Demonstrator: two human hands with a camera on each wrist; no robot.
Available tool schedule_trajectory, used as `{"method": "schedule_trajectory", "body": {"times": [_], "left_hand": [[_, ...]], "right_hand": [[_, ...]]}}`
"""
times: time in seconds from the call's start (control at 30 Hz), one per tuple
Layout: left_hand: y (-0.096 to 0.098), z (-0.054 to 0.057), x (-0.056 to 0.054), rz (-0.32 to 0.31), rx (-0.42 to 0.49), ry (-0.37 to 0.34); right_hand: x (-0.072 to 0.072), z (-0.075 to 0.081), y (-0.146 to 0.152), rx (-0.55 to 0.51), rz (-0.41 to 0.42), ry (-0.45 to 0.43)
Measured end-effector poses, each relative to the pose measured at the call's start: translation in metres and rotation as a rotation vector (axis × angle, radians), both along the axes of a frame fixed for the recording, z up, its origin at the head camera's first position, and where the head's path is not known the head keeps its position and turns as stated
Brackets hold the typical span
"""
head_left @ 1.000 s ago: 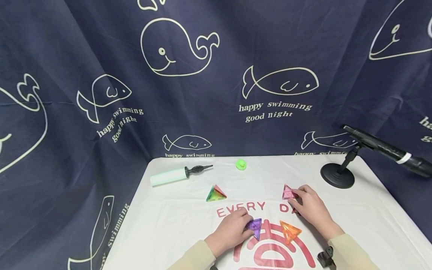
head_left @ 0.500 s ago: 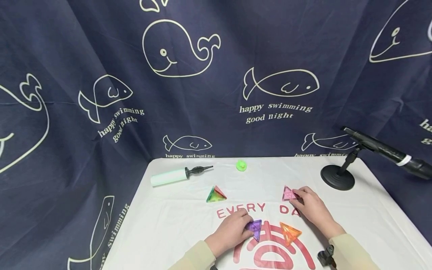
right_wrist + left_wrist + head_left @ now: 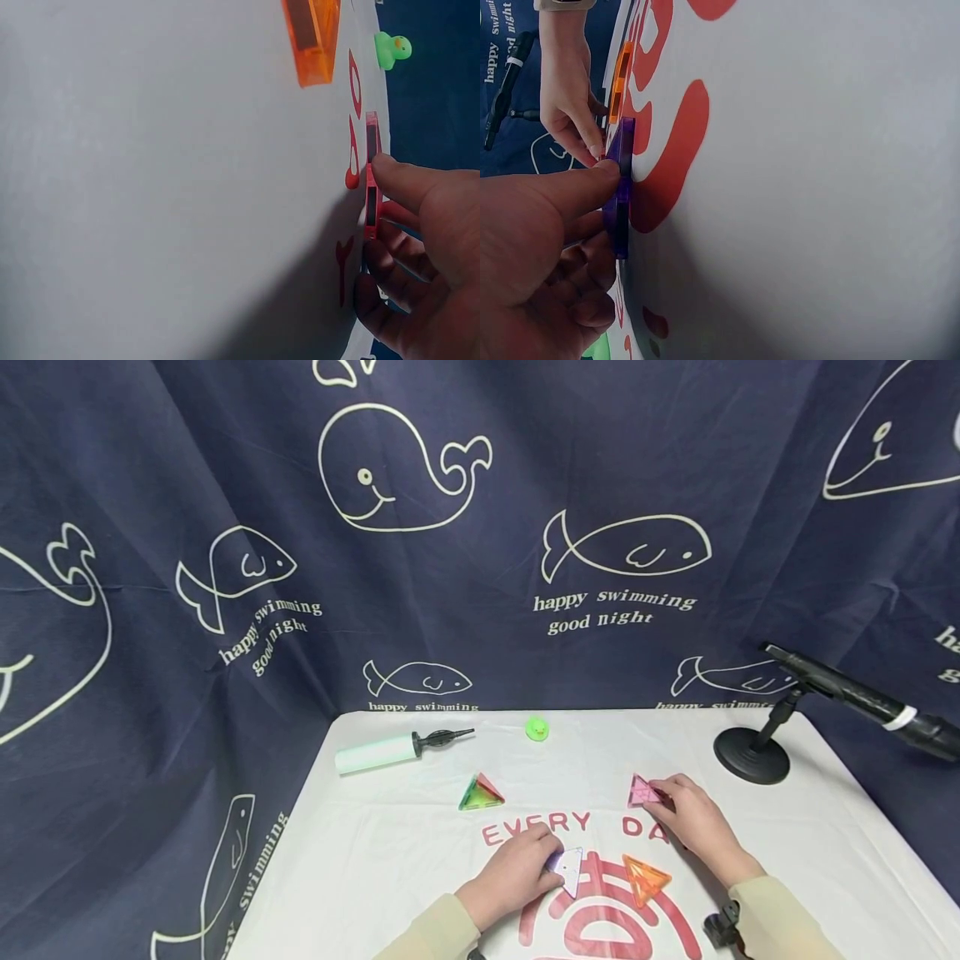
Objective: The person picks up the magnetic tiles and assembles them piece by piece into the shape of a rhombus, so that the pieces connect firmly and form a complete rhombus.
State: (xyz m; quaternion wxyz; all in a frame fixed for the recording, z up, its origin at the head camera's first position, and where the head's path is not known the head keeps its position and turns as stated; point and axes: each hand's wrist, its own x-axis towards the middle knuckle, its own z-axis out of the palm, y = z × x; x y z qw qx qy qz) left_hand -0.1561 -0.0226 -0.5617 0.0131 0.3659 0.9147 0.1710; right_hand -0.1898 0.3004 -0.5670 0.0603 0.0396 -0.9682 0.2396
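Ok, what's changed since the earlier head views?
The purple tile turned from purple to pale, perhaps glare from a slight tilt. Nothing clearly moved, was taken up or let go. The left grip still holds it, the right grip the pink tile; the orange tile stayed put.

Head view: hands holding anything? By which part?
Left hand pinches the purple triangle by its left part; right hand pinches the pink triangle by its right part, as the head view shows.
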Motion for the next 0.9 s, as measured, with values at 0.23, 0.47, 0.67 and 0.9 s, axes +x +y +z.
{"method": "schedule_trajectory", "body": {"times": [0.23, 0.47, 0.67, 0.9], "left_hand": [[0.0, -0.001, -0.001, -0.015, 0.019, 0.007], [0.0, 0.0, -0.002, -0.012, 0.068, -0.044], [-0.002, -0.001, -0.005, 0.029, 0.105, -0.062], [-0.005, -0.002, -0.009, 0.056, 0.141, -0.037]], "right_hand": [[0.0, 0.0, 0.0, 0.002, -0.004, -0.007], [0.0, -0.001, -0.002, -0.014, 0.004, -0.003], [0.002, 0.001, -0.008, -0.034, 0.023, -0.005], [0.003, 0.003, -0.017, -0.033, 0.049, 0.006]]}}
